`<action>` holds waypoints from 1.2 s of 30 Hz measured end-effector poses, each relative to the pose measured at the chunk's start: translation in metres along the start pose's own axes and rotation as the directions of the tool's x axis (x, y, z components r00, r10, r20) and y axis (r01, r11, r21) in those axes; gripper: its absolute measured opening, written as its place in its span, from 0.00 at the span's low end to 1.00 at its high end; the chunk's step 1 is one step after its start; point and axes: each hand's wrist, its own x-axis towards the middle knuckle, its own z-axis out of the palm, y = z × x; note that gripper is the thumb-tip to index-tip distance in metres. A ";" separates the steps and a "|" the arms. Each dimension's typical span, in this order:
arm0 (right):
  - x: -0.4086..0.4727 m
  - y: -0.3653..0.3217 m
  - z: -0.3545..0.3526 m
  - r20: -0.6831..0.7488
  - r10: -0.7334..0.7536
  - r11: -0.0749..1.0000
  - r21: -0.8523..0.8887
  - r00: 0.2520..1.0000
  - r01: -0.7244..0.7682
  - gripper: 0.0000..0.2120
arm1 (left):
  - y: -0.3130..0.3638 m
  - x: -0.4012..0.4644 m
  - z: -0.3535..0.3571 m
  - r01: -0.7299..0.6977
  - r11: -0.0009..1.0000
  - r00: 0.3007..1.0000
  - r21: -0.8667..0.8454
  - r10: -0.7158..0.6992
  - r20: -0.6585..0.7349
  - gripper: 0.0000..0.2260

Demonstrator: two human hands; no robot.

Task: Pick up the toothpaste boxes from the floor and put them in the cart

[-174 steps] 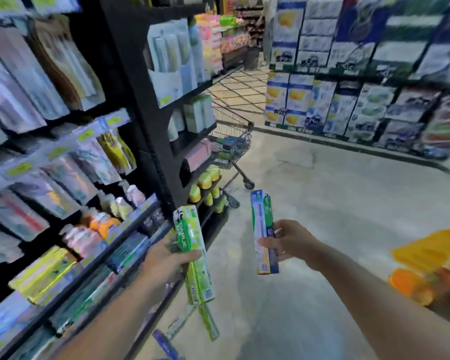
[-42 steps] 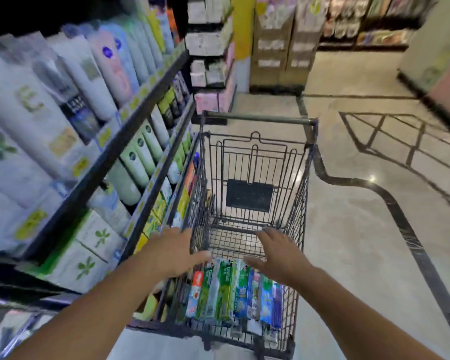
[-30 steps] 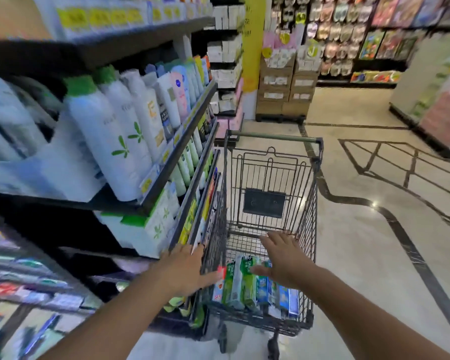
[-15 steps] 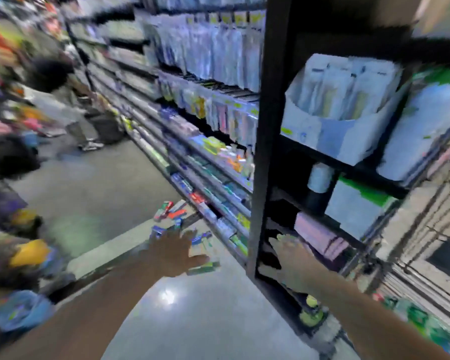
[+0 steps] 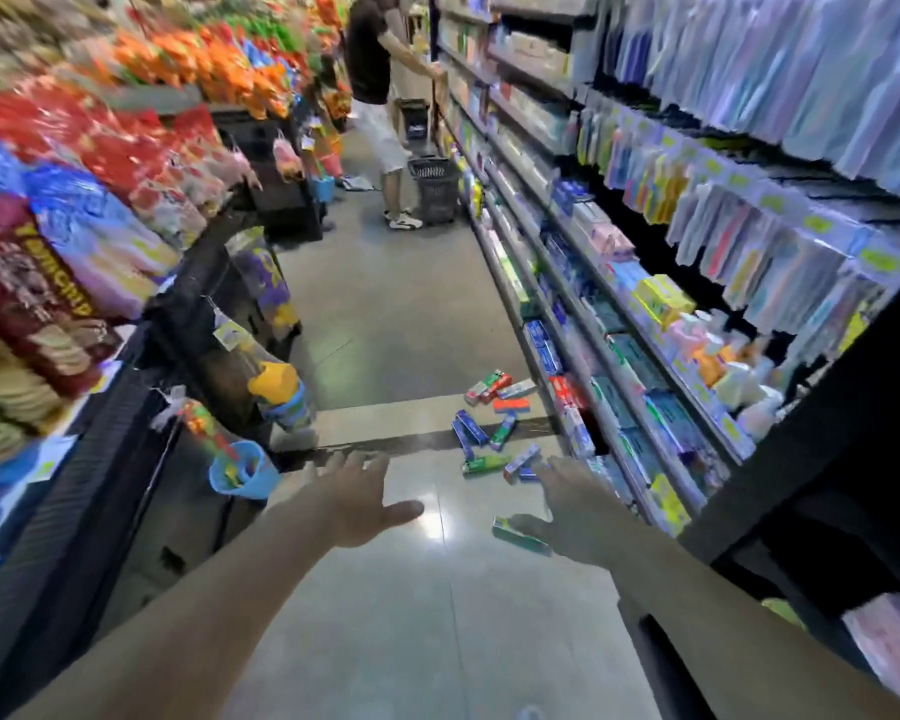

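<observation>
Grey shop floor (image 5: 385, 314), scattered toothpaste boxes (image 5: 489, 407), black basket (image 5: 435, 189)

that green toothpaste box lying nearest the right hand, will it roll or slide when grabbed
The green toothpaste box looks flat-sided and lies flat, so it probably won't roll. The floor is glossy, so a nudge may slide it. Being slim, the open right hand can likely pinch it.

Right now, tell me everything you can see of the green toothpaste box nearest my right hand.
The green toothpaste box is a long, slim carton, seemingly cardboard, teal-green with a pale end. It lies flat on the glossy floor, slanting across the aisle, apart from the other boxes. The right hand, open, hangs over its far end; whether they touch is unclear.
</observation>
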 end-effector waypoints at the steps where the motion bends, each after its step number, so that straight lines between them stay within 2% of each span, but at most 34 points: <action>1: 0.014 0.004 -0.004 0.007 -0.005 1.000 0.013 1.000 0.005 0.40 | 0.000 0.011 -0.006 0.005 0.999 1.000 -0.032 -0.005 -0.005 0.42; 4: 0.060 0.016 -0.026 0.061 -0.025 1.000 0.016 0.998 0.024 0.44 | -0.003 0.046 -0.019 0.061 0.998 0.998 -0.033 -0.062 -0.008 0.42; 9: 0.129 0.035 -0.045 0.088 -0.081 0.997 0.015 0.993 0.080 0.40 | -0.001 0.092 -0.032 0.110 0.994 0.993 -0.021 -0.111 -0.030 0.43; 18: 0.258 -0.007 -0.050 0.163 -0.146 0.985 -0.068 0.976 0.159 0.39 | -0.064 0.171 -0.052 0.221 0.972 0.975 -0.082 -0.219 0.023 0.42; 25: 0.386 -0.062 -0.055 0.172 -0.130 0.987 -0.072 0.976 0.144 0.31 | -0.157 0.267 -0.079 0.212 0.971 0.976 -0.108 -0.205 0.075 0.41; 30: 0.462 -0.099 -0.078 0.169 -0.063 0.997 -0.042 0.984 0.071 0.40 | -0.222 0.334 -0.126 0.163 0.979 0.985 -0.123 -0.154 0.075 0.41; 36: 0.538 -0.112 -0.098 0.154 -0.023 0.999 -0.045 0.988 0.030 0.34 | -0.256 0.419 -0.162 0.154 0.982 0.984 -0.111 -0.143 0.102 0.39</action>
